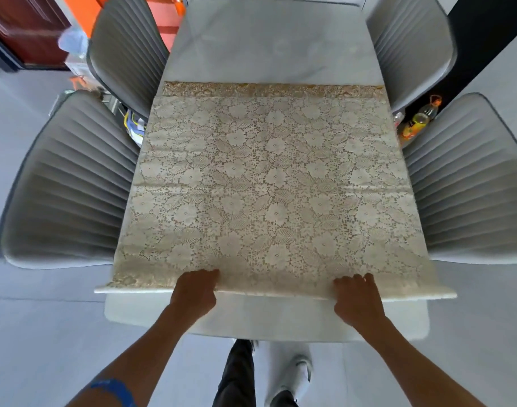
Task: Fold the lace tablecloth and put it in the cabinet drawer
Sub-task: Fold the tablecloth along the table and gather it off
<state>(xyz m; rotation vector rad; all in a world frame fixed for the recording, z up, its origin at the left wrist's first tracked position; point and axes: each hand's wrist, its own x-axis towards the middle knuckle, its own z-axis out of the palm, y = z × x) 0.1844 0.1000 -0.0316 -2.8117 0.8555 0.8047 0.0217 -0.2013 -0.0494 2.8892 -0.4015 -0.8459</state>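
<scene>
The lace tablecloth (269, 183) lies folded over on the pale table (269, 39), its near edge at the table's front rim. My left hand (196, 292) and right hand (357, 298) each grip that near edge, fingers curled over it (thumbs hidden beneath). Grey chairs (66, 183) flank both sides.

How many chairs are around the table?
4. Two stand on the left of the table: a near chair and a far chair. Two stand on the right: a near chair and a far chair. More may be hidden beyond the picture's top.
</scene>
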